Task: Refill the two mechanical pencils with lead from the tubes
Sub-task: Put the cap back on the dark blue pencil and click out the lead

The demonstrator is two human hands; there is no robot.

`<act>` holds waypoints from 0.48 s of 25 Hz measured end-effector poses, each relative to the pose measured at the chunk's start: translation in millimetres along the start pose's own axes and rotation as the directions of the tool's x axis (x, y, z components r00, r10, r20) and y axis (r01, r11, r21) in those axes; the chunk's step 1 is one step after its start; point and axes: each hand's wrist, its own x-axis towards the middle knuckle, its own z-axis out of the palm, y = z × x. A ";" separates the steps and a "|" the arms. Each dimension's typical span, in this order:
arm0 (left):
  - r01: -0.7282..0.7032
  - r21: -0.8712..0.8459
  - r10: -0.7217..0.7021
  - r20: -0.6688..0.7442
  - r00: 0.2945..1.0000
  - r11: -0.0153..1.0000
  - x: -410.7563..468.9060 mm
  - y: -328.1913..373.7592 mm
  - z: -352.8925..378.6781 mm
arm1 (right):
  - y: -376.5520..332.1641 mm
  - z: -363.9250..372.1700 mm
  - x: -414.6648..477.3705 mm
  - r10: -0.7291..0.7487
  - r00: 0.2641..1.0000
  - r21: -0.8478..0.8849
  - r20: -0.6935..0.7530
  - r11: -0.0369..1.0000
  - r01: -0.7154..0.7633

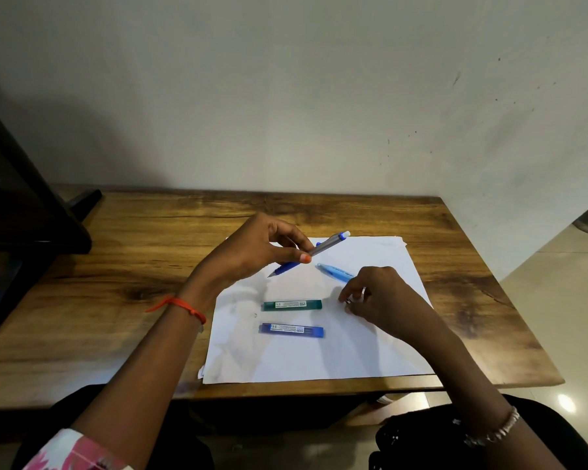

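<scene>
My left hand [252,252] holds a dark blue and grey mechanical pencil [328,244] above the white paper [319,354], its tip pointing down-left and its white eraser end up-right. A light blue mechanical pencil [335,271] lies on the paper, partly hidden by my right hand [377,296]. That hand rests on the paper with its fingers curled, right beside the pencil's near end; whether it grips anything is unclear. A green lead tube [292,304] and a blue lead tube [291,330] lie flat side by side on the paper, in front of both hands.
The paper lies on a wooden table [116,283] set against a pale wall. A dark monitor stand [31,232] occupies the table's left end. The table's right edge drops to a tiled floor [557,317].
</scene>
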 end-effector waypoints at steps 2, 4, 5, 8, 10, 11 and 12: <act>0.002 0.010 -0.002 0.000 1.000 1.000 0.2 0.5 0.5 | 1.7 0.9 0.1 -0.019 1.000 0.002 -0.003 1.000 0.019; 0.010 0.026 -0.010 0.000 1.000 1.000 0.2 1.0 0.6 | 3.7 -0.5 -0.2 -0.046 0.999 0.033 -0.022 0.998 0.046; 0.011 0.030 -0.011 0.002 1.000 0.999 0.2 0.9 0.6 | 4.0 -3.0 -1.2 -0.055 0.997 0.068 -0.050 0.996 0.059; -0.006 0.022 0.005 0.024 1.000 1.000 -1.0 0.7 0.4 | 0.8 -17.2 -6.1 -0.009 0.986 0.475 -0.168 0.876 0.089; -0.009 -0.008 0.009 0.045 0.999 1.000 -2.1 0.8 1.2 | -3.4 -26.5 -11.7 0.049 0.958 0.741 -0.281 0.645 0.184; -0.007 -0.023 0.009 0.051 0.999 1.000 -2.4 0.8 1.4 | -4.5 -29.1 -13.2 0.073 0.931 0.784 -0.358 0.565 0.257; -0.005 -0.032 0.006 0.054 0.999 0.999 -2.4 0.7 1.4 | -6.4 -30.5 -14.0 0.094 0.901 0.798 -0.423 0.510 0.321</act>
